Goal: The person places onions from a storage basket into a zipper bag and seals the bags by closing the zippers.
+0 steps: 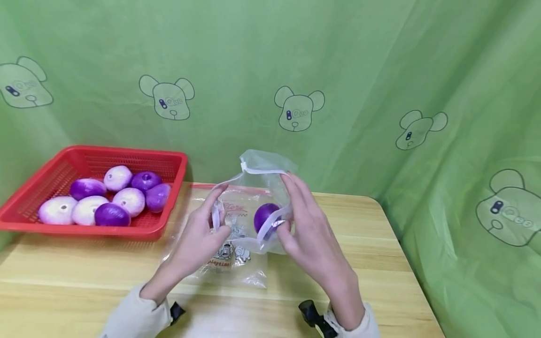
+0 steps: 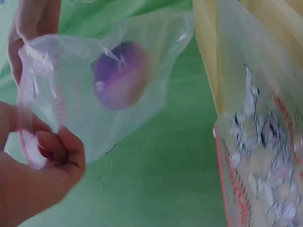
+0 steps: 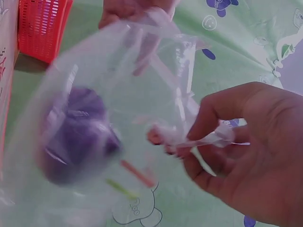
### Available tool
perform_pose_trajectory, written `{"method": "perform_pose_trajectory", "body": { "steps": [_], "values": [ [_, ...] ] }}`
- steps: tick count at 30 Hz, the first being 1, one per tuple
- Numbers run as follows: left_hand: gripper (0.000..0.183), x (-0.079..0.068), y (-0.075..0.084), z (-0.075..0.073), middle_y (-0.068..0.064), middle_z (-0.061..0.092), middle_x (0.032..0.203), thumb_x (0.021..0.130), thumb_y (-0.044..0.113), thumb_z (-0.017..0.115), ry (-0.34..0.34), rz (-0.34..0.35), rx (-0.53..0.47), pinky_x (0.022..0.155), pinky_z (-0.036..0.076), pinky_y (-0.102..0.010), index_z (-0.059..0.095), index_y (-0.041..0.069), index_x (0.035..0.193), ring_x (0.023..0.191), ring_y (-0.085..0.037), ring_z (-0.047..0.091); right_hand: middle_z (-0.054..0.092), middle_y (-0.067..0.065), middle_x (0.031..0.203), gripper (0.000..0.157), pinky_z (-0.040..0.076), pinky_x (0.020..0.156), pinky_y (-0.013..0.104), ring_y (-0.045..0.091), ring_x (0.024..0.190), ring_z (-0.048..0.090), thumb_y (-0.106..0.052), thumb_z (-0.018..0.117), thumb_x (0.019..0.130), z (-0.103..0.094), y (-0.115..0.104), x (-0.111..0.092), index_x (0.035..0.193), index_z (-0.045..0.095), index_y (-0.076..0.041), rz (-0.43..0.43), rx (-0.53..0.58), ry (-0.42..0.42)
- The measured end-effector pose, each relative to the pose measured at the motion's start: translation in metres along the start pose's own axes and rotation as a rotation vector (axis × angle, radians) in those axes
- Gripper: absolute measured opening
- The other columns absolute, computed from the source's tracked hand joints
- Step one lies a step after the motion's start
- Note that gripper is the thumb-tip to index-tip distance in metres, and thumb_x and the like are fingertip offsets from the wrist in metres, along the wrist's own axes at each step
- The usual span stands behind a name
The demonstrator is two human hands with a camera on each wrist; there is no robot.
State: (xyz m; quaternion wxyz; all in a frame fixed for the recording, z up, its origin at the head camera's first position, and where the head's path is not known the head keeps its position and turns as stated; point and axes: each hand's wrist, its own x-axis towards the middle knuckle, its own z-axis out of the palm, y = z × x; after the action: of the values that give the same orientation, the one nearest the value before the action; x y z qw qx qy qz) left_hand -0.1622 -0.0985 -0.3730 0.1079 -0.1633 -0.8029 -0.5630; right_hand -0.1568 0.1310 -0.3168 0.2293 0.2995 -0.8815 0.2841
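A clear slider zip bag point(image 1: 270, 160) is held up above the table with its mouth spread wide. My left hand point(image 1: 196, 244) pinches the left side of its rim, thumb and fingers closed on the plastic in the left wrist view. On the opposite side, my right hand point(image 1: 313, 237) grips the rim between thumb and fingers. Inside the bag is one purple onion point(image 1: 264, 215), seen through the plastic as a blurred onion point(image 2: 120, 75) in the left wrist view. Beneath lies another clear printed zip bag point(image 1: 253, 278), flat on the table, with cartoon animals and red lettering.
At the left stands a red plastic basket point(image 1: 139, 234) holding several purple and whitish onions point(image 1: 128, 202). The wooden table point(image 1: 367, 291) ends at a rounded corner on the right. A green curtain point(image 1: 351, 51) with mouse-head drawings hangs behind and beside it.
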Motion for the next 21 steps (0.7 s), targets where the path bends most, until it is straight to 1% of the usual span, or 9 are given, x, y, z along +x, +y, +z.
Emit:
{"method": "perform_pose_trajectory", "body": {
  "steps": [3, 5, 8, 10, 13, 15, 17, 19, 21],
  "values": [
    [0.087, -0.0001, -0.0004, 0.0012, 0.0, 0.048, 0.075, 0.076, -0.011, 0.061, 0.01, 0.055, 0.14, 0.053, 0.041, -0.025, 0.036, 0.017, 0.154, 0.063, -0.014, 0.044, 0.031, 0.009, 0.16, 0.092, 0.054, 0.07, 0.026, 0.015, 0.082, 0.056, 0.012, 0.063, 0.076, -0.0013, 0.0024, -0.0011, 0.157, 0.025, -0.007, 0.014, -0.041, -0.031],
    [0.085, -0.0009, -0.0005, 0.001, 0.002, 0.048, 0.074, 0.076, -0.011, 0.061, -0.001, 0.089, 0.188, 0.053, 0.041, -0.025, 0.039, 0.017, 0.153, 0.063, -0.013, 0.044, 0.031, 0.008, 0.16, 0.091, 0.055, 0.075, 0.028, 0.018, 0.09, 0.058, 0.011, 0.063, 0.077, -0.0019, 0.0034, -0.0015, 0.157, 0.025, -0.008, 0.029, -0.055, -0.054],
    [0.075, -0.0022, 0.0004, 0.0001, 0.004, 0.051, 0.077, 0.078, -0.009, 0.06, -0.052, 0.116, 0.202, 0.057, 0.044, -0.027, 0.049, 0.019, 0.147, 0.068, -0.012, 0.047, 0.029, 0.006, 0.161, 0.092, 0.055, 0.085, 0.03, 0.022, 0.105, 0.059, 0.011, 0.064, 0.078, -0.0023, 0.0034, -0.0013, 0.158, 0.024, -0.01, 0.042, -0.055, -0.076],
    [0.068, -0.0031, 0.0011, 0.0, 0.005, 0.052, 0.081, 0.08, -0.006, 0.058, -0.092, 0.123, 0.211, 0.065, 0.046, -0.03, 0.055, 0.022, 0.141, 0.075, -0.013, 0.049, 0.029, 0.005, 0.161, 0.092, 0.054, 0.092, 0.033, 0.024, 0.116, 0.057, 0.011, 0.064, 0.078, -0.002, 0.0027, -0.001, 0.158, 0.024, -0.01, 0.04, -0.048, -0.084],
    [0.057, -0.0034, 0.0012, 0.0011, 0.006, 0.054, 0.09, 0.084, -0.003, 0.055, -0.134, 0.123, 0.221, 0.075, 0.047, -0.036, 0.061, 0.024, 0.133, 0.085, -0.013, 0.049, 0.027, 0.005, 0.162, 0.094, 0.052, 0.096, 0.034, 0.026, 0.126, 0.052, 0.011, 0.064, 0.078, -0.001, 0.0017, -0.0008, 0.159, 0.022, -0.011, 0.042, -0.032, -0.099],
    [0.052, -0.003, 0.0008, 0.0019, 0.006, 0.054, 0.096, 0.086, -0.001, 0.054, -0.135, 0.126, 0.239, 0.077, 0.047, -0.036, 0.063, 0.023, 0.131, 0.086, -0.012, 0.051, 0.025, 0.006, 0.163, 0.095, 0.053, 0.095, 0.033, 0.026, 0.125, 0.053, 0.011, 0.065, 0.077, -0.0005, 0.0014, -0.0012, 0.159, 0.021, -0.011, 0.051, -0.022, -0.109],
    [0.046, -0.0021, 0.0005, 0.0018, 0.004, 0.057, 0.106, 0.09, 0.002, 0.055, -0.125, 0.13, 0.243, 0.075, 0.05, -0.034, 0.063, 0.02, 0.131, 0.085, -0.011, 0.054, 0.023, 0.007, 0.163, 0.096, 0.052, 0.097, 0.034, 0.028, 0.128, 0.052, 0.011, 0.065, 0.077, 0.0, 0.0022, -0.0016, 0.159, 0.02, -0.011, 0.059, -0.019, -0.118],
    [0.039, -0.0011, -0.0003, 0.0003, 0.004, 0.058, 0.114, 0.096, 0.008, 0.056, -0.109, 0.132, 0.256, 0.072, 0.052, -0.031, 0.063, 0.021, 0.131, 0.084, -0.009, 0.056, 0.021, 0.009, 0.164, 0.096, 0.049, 0.102, 0.036, 0.03, 0.134, 0.047, 0.011, 0.064, 0.077, 0.0002, 0.0038, -0.0024, 0.159, 0.019, -0.01, 0.066, -0.018, -0.127],
    [0.032, 0.0006, -0.0015, -0.0031, 0.003, 0.057, 0.122, 0.098, 0.012, 0.058, -0.077, 0.151, 0.272, 0.072, 0.053, -0.03, 0.064, 0.019, 0.128, 0.086, -0.009, 0.057, 0.02, 0.011, 0.164, 0.095, 0.043, 0.107, 0.04, 0.032, 0.141, 0.039, 0.012, 0.064, 0.078, 0.0005, 0.0064, -0.0026, 0.159, 0.019, -0.01, 0.072, -0.019, -0.135]
  ]
}}
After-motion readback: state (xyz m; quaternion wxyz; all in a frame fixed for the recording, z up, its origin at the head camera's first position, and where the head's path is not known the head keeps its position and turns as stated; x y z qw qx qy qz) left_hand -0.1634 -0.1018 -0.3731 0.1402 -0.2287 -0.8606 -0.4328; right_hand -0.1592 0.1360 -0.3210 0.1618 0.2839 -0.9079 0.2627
